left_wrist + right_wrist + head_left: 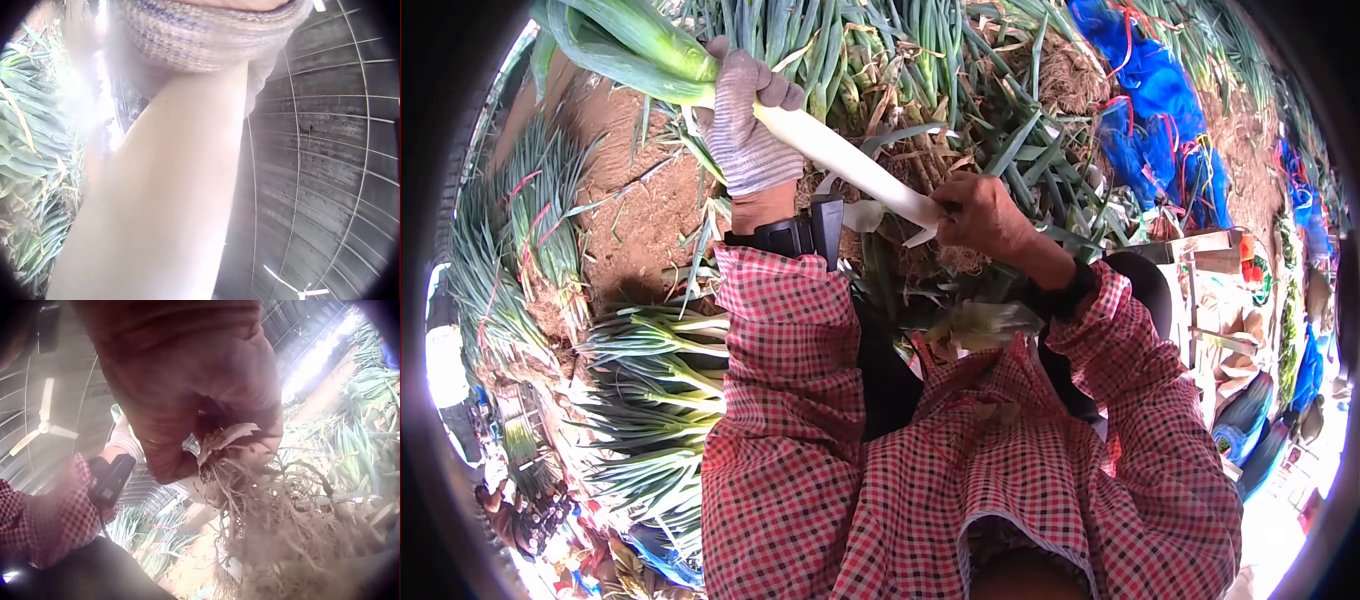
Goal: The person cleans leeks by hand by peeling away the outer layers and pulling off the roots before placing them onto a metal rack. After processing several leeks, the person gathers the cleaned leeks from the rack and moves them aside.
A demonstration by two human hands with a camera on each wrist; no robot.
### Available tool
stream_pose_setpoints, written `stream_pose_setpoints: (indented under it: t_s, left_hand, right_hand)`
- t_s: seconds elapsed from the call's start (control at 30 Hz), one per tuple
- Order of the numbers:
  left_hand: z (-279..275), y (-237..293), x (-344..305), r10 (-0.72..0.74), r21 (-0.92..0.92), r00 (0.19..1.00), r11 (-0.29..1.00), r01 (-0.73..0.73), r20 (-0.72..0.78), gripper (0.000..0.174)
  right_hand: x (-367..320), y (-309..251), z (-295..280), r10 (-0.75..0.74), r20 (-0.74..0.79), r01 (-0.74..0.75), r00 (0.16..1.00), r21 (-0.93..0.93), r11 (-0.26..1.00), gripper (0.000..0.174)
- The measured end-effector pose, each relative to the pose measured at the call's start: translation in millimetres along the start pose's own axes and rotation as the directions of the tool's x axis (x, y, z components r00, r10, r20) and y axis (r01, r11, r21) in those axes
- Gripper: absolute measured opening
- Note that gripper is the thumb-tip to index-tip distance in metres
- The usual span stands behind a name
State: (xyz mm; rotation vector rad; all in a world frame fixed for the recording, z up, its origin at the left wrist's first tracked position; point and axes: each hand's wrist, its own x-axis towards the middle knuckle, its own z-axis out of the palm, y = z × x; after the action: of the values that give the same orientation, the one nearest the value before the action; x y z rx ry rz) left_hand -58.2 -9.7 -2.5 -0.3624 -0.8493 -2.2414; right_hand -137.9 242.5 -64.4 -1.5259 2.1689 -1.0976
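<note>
My left hand (750,135), in a striped knit glove, grips a thick green onion (835,155) around its stalk, where white turns to green. Its leaves run to the upper left, and its white shank slopes down to the right. At the root end, my bare right hand (990,215) pinches the base with curled fingers. The right wrist view shows stringy roots (269,512) and a strip of papery skin (231,434) by those fingertips. In the left wrist view, the white shank (169,175) comes out below the glove (206,34).
Bundled green onions (880,60) lie ahead, with more on the left (530,220). A row of onions (660,390) lies beside my left sleeve. Blue netting (1160,110) is at the upper right, near a wooden crate (1200,250). Bare soil (625,200) shows at left.
</note>
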Motion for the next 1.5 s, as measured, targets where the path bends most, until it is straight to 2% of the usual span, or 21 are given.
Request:
stream_pose_setpoints:
  t_s: [0.07, 0.17, 0.27, 0.37, 0.47, 0.57, 0.67, 0.77, 0.87, 0.93, 0.97, 1.03, 1.13, 1.17, 1.23, 1.33, 1.43, 1.5]
  left_hand:
    - [-15, 1, 4, -0.063, -0.092, 0.995, 0.993, 0.069, 0.072, 0.041]
    - [-25, 4, 5, -0.067, -0.026, 0.998, 0.997, 0.068, 0.015, 0.042]
    - [-31, 4, 9, -0.086, -0.189, 0.987, 0.976, 0.112, 0.138, 0.041]
    - [-21, 5, 4, -0.042, 0.044, 0.999, 0.998, 0.043, -0.02, 0.043]
    - [-13, 1, 1, -0.005, 0.031, 1.0, 1.0, 0.005, 0.005, 0.046]
    - [-2, 3, 0, 0.038, 0.395, 0.995, 0.919, 0.004, -0.097, 0.051]
    - [-11, 0, 3, -0.056, 0.015, 0.994, 0.998, 0.055, 0.093, 0.048]
    - [-8, -3, 0, -0.036, 0.024, 0.999, 0.999, 0.037, -0.029, 0.044]
    - [-1, -5, 1, -0.028, -0.086, 0.998, 0.996, 0.032, 0.049, 0.029]
    - [-12, -2, 4, -0.056, -0.128, 0.997, 0.99, 0.062, 0.046, 0.034]
    - [-17, -1, 5, -0.071, -0.148, 0.996, 0.986, 0.077, 0.044, 0.038]
    - [-20, -1, 4, -0.057, -0.105, 0.998, 0.993, 0.058, 0.012, 0.035]
    - [-16, 6, 4, -0.025, -0.019, 0.999, 1.0, 0.024, -0.037, 0.032]
    - [-15, 8, 4, -0.012, 0.013, 0.999, 1.0, 0.012, -0.052, 0.032]
    - [-10, 10, 4, -0.001, -0.05, 0.998, 0.999, -0.002, -0.069, 0.032]
    - [-6, 11, 3, -0.027, -0.139, 0.999, 0.99, 0.023, -0.022, 0.031]
    - [-4, 13, 4, -0.041, -0.194, 0.998, 0.98, 0.051, 0.056, 0.031]
    - [-1, 11, 3, -0.05, -0.227, 0.992, 0.971, 0.076, 0.117, 0.032]
  right_hand:
    - [0, 3, 2, 0.017, -0.019, -0.017, 1.0, -0.001, 1.0, 0.025]
    - [-1, 6, 7, 0.052, -0.077, -0.047, 0.996, 0.073, 0.996, 0.024]
    - [-1, -1, -2, 0.058, -0.029, -0.055, 0.998, 0.089, 0.994, 0.025]
    - [0, -6, -8, 0.029, 0.033, -0.03, 0.999, 0.045, 0.999, 0.029]
    - [-1, 0, -4, 0.001, 0.028, -0.002, 1.0, 0.066, 0.998, 0.029]
    - [-1, 5, -1, -0.02, 0.011, 0.019, 1.0, 0.101, 0.995, 0.027]
    - [-3, 1, -2, -0.006, 0.002, 0.006, 1.0, 0.083, 0.997, 0.025]
    - [-4, -3, -2, 0.018, -0.028, -0.016, 0.999, 0.074, 0.997, 0.022]
    - [-5, 4, 3, 0.007, -0.087, -0.003, 0.996, 0.043, 0.999, 0.019]
    - [-5, 5, 3, -0.008, -0.112, 0.009, 0.994, 0.007, 1.0, 0.017]
    - [-5, 4, 1, 0.056, -0.1, -0.05, 0.993, 0.058, 0.997, 0.017]
    - [-6, 2, -3, 0.181, -0.067, -0.169, 0.981, 0.157, 0.973, 0.017]
    - [-4, 7, -4, 0.141, -0.05, -0.128, 0.989, 0.201, 0.971, 0.016]
    - [-3, 11, -1, 0.041, -0.144, -0.013, 0.989, 0.192, 0.981, 0.013]
    - [1, 14, 6, -0.159, -0.321, 0.213, 0.934, 0.142, 0.967, 0.011]
    - [-5, 8, -7, 0.062, -0.081, -0.045, 0.995, 0.2, 0.979, 0.014]
    - [-3, -3, -16, 0.325, 0.122, -0.345, 0.938, 0.225, 0.911, 0.021]
    - [-3, 7, -17, 0.335, 0.267, -0.41, 0.904, 0.313, 0.856, 0.021]
